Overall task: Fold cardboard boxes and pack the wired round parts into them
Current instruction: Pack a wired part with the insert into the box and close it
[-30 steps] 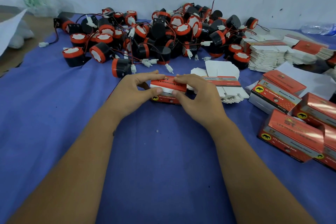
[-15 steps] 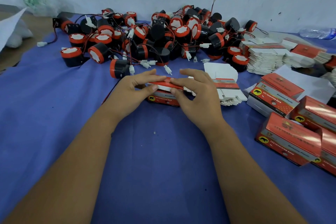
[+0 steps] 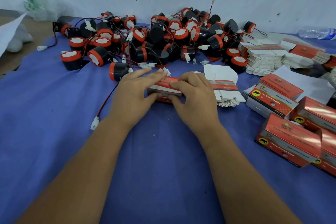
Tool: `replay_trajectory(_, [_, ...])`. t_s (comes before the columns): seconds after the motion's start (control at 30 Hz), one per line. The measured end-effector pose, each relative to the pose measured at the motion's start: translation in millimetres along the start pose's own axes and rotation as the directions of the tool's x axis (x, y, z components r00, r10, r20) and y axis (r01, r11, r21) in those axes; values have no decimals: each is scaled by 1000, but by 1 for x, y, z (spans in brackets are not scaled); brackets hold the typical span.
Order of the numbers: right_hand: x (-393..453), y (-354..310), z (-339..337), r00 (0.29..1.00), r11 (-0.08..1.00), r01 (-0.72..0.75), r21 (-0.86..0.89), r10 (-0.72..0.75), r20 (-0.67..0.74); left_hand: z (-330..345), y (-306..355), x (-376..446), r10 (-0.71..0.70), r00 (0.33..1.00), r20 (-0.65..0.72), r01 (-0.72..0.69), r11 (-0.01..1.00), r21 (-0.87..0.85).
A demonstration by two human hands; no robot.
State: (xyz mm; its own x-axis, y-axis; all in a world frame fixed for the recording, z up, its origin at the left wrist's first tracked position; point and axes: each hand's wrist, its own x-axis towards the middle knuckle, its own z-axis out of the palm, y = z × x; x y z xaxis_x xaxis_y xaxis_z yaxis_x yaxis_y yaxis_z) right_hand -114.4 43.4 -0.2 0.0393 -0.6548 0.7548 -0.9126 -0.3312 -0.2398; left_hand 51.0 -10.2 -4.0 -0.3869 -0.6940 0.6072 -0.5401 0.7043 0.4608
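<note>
Both hands on the box [image 3: 164,90] mid-surface: left hand [image 3: 134,94] grips its left end, fingers over the top, thumb in front; right hand [image 3: 193,97] pinches the right end. Round parts [image 3: 163,40] heaped beyond.

The surface [image 3: 54,105] wears a matt blue cloth, slightly creased. The folded boxes [image 3: 289,138] are glossy red printed cardboard; the flat box blanks [image 3: 263,60] show matt white card. The round parts [image 3: 98,56] look like smooth black and red plastic, with white plastic connectors [image 3: 95,123].
</note>
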Motion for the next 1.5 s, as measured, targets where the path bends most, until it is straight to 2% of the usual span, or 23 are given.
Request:
replay_trajectory(0.17, [1,-1,3,1000,999,-11,-32,12,28,2,4,3,-27,999,-41,29,998,62])
replay_trajectory(0.3, [2,-3,5,998,999,-44,-26,45,39,1,9,3,107,985,-135,-59,946,318])
replay_trajectory(0.4, [1,-4,5,997,998,-46,-40,49,55,2,8,3,115,981,-158,-54,935,349])
replay_trajectory(0.53, [2,-7,6,988,993,-116,-25,118,102,4,13,3,-62,991,-114,92,956,278])
replay_trajectory(0.67, [0,-12,8,975,986,-167,-26,169,141,3,13,3,-114,988,-100,134,967,217])
replay_trajectory(0.77, [-2,-12,8,977,988,-147,-41,152,152,2,11,1,-157,984,-77,167,975,145])
replay_trajectory(0.83, [-3,-12,6,978,987,-156,-36,160,134,1,7,0,-219,974,-56,219,976,-9])
replay_trajectory(0.9, [-3,-10,5,975,983,-181,-8,180,133,-2,6,-1,-301,949,-95,275,937,-216])
replay_trajectory(0.97, [-2,-7,6,963,984,-178,-9,176,202,-6,7,-2,-372,918,-140,300,879,-371])
replay_trajectory(1.0, [-2,-7,7,950,983,-179,-25,180,254,-7,9,-2,-392,915,-96,315,842,-438])
replay_trajectory(1.03, [-1,-7,10,938,981,-190,-35,192,289,-6,9,-1,-381,924,-19,330,824,-460])
replay_trajectory(1.1, [0,-6,13,932,974,-225,-17,220,289,-3,8,2,-306,946,102,323,899,-296])
replay_trajectory(1.17, [1,-6,14,923,964,-266,-1,255,287,0,3,5,-313,944,101,327,926,-188])
replay_trajectory(1.27, [-1,-5,13,908,961,-268,-67,275,317,2,5,3,-356,929,101,370,890,-267])
replay_trajectory(1.37, [4,-8,4,953,983,-184,-24,184,241,2,11,1,-346,938,10,323,866,-382])
replay_trajectory(1.43, [9,-9,-7,983,987,-140,81,129,131,0,17,3,-387,920,-59,299,792,-533])
replay_trajectory(1.5, [15,-4,-20,986,980,-156,124,161,-35,-1,21,4,-418,904,-87,283,740,-611])
